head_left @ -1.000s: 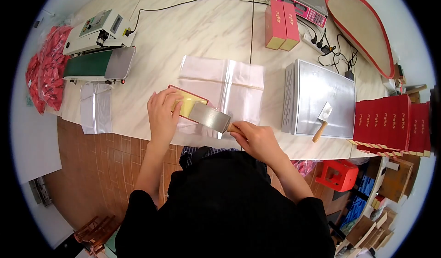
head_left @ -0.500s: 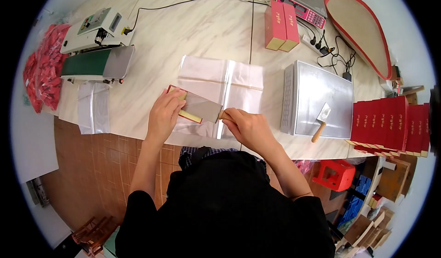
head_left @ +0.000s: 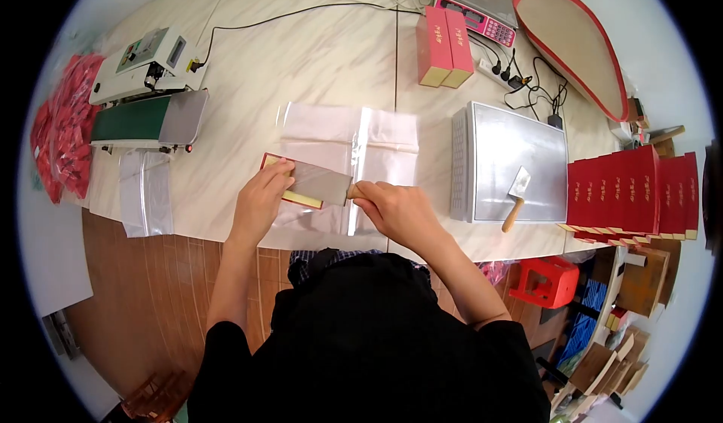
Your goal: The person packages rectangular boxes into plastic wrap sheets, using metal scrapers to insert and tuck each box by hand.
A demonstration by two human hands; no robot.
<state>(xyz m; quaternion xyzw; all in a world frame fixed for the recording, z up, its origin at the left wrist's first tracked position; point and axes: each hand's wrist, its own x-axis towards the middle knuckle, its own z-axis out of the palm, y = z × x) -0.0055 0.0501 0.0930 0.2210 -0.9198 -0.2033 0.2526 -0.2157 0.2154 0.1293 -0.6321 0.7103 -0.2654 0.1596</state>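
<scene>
Scraper [head_left: 325, 183]: metal blade across red-and-yellow box [head_left: 305, 199], near front edge of desk [head_left: 248, 69]. Right hand [head_left: 395, 206] closed round wooden handle [head_left: 353, 190]; left hand [head_left: 258, 197] bent over box's left end, pinch not discernible. Around box: clear plastic bags [head_left: 316, 128]. Rightward: metal case [head_left: 497, 141] bearing trowel [head_left: 520, 183]; red boxes [head_left: 614, 193] alongside.

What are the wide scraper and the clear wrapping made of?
The scraper's blade looks like smooth metal, given its even grey surface; its handle is probably wood, being tan, though the right hand mostly hides it. The clear wrapping looks like thin, glossy plastic: it is see-through, with bright streaks.
</scene>
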